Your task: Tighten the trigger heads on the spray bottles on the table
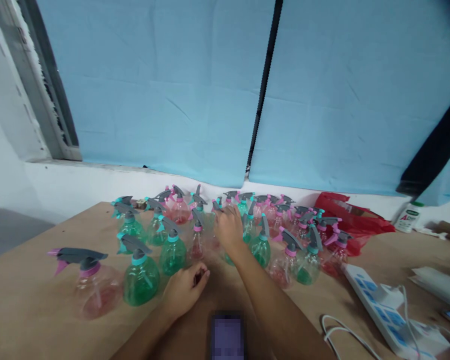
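The right hand (228, 227) reaches in among the spray bottles (172, 255), grip unclear; the left hand (185, 289) rests loosely curled, empty, on the surface (30, 305).

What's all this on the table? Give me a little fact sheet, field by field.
Place: brown table below blue wall sheets
Main things: spray bottles, green and pink, standing in a cluster
Left hand: curled on the table beside a green bottle
Right hand: reaching into the cluster, its grip hidden
Right side: red bag, power strip, white bottle
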